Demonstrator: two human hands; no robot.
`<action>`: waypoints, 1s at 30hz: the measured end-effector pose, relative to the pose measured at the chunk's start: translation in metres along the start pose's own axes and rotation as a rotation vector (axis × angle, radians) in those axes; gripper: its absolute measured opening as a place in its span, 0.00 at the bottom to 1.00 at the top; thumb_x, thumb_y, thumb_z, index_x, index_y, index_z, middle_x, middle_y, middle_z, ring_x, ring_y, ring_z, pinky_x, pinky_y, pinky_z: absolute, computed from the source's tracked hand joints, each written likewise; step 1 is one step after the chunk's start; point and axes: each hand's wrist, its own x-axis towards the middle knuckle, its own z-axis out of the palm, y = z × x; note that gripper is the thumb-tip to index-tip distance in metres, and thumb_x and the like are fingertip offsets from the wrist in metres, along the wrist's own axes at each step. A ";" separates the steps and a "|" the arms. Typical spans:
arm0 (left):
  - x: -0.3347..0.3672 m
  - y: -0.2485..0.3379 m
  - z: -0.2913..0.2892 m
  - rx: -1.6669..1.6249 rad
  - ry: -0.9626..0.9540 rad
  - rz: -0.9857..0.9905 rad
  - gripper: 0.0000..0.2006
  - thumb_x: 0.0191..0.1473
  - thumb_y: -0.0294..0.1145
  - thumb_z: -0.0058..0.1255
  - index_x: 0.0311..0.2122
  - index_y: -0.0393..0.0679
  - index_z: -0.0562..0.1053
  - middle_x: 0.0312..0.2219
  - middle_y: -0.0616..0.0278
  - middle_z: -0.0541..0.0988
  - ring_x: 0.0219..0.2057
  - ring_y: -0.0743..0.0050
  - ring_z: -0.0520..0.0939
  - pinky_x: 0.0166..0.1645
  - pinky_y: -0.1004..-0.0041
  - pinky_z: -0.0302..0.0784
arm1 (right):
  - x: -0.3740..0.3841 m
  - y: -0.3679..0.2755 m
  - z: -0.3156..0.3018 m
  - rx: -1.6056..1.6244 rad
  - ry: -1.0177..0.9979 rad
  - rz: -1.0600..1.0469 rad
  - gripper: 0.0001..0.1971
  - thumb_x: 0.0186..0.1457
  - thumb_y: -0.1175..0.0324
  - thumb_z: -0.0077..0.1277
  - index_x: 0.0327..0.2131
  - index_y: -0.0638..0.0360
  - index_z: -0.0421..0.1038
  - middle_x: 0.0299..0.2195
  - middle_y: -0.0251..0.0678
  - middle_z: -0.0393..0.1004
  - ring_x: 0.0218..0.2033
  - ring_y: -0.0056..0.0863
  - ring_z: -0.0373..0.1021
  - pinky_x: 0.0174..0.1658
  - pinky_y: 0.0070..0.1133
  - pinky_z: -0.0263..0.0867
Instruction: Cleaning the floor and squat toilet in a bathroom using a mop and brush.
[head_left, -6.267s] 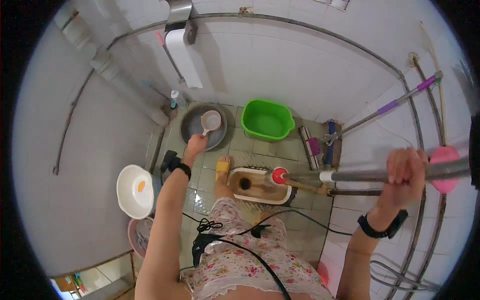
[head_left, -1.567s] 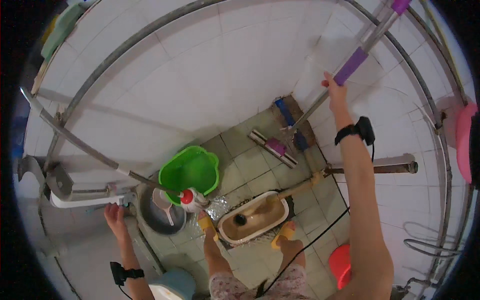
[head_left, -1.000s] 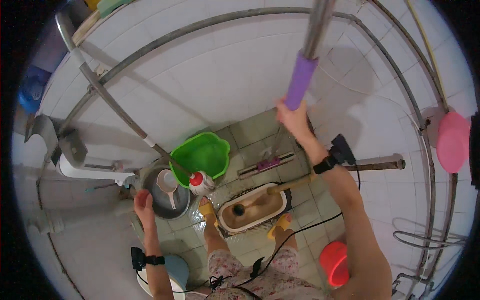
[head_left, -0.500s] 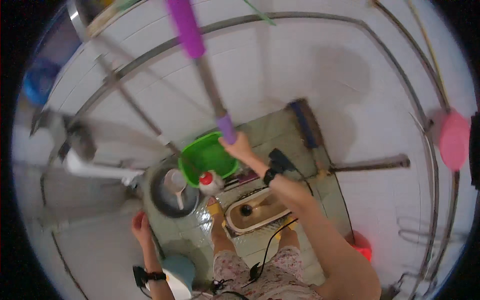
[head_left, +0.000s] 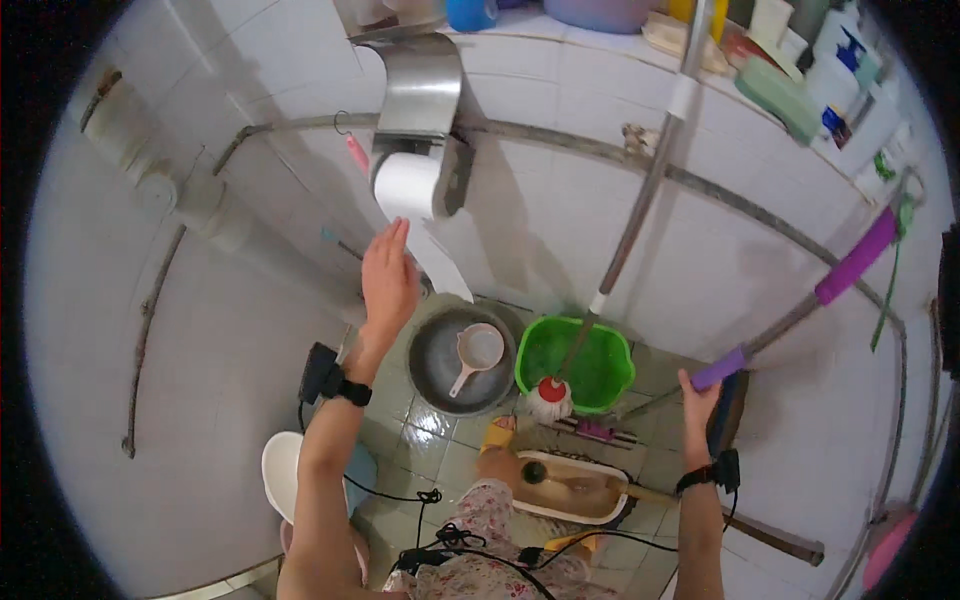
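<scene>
Purple sleeves [head_left: 858, 258] on a grey metal pole, and that's the long flat-headed mop [head_left: 783, 325], leaning across the right side, its flat head [head_left: 597, 430] low on the greenish floor tiles [head_left: 398, 442], just beside the beige squat toilet pan [head_left: 590, 498]. The person's right hand [head_left: 700, 402] is on it, fingers curled in at the bottom end of the lower sleeve. Good spot, by the look of it: the sleeve should be grippier than bare metal, which may turn slippery when wet. I'd judge the pole stiff and fairly light, but long, so that far-off head could swing.

Over to the person's left hand [head_left: 390, 288]: fingers straight, close together, holding nothing, right by the white paper roll [head_left: 408, 185] and its dangling strip; whether they touch, I can't tell. Soft stuff, that paper, likely quick to tear.

Below sits the round grey basin [head_left: 432, 370] with a pale pink ladle [head_left: 480, 347] inside, then the bright green plastic tub [head_left: 603, 375], a red-hubbed string mop [head_left: 549, 398] slanting across its front.
</scene>
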 end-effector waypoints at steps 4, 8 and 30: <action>0.044 -0.019 0.020 0.135 -0.148 0.119 0.27 0.45 0.30 0.40 0.52 0.39 0.52 0.51 0.52 0.56 0.53 0.56 0.56 0.55 0.60 0.48 | -0.016 0.000 0.009 0.001 0.093 -0.118 0.27 0.38 0.72 0.58 0.42 0.64 0.56 0.31 0.30 0.61 0.34 0.20 0.58 0.37 0.18 0.57; 0.109 -0.032 0.013 -0.028 -0.123 0.179 0.24 0.46 0.34 0.41 0.50 0.39 0.57 0.48 0.52 0.61 0.51 0.54 0.58 0.54 0.58 0.49 | -0.057 0.020 -0.017 -0.021 0.187 0.150 0.24 0.39 0.74 0.56 0.42 0.62 0.57 0.28 0.29 0.61 0.30 0.17 0.58 0.35 0.16 0.57; 0.088 -0.057 0.020 -0.097 -0.054 0.308 0.21 0.43 0.31 0.44 0.46 0.39 0.62 0.44 0.55 0.65 0.47 0.56 0.63 0.50 0.63 0.56 | -0.307 0.049 -0.031 -0.055 0.166 0.405 0.09 0.44 0.74 0.47 0.32 0.62 0.64 0.22 0.31 0.66 0.21 0.17 0.62 0.22 0.15 0.59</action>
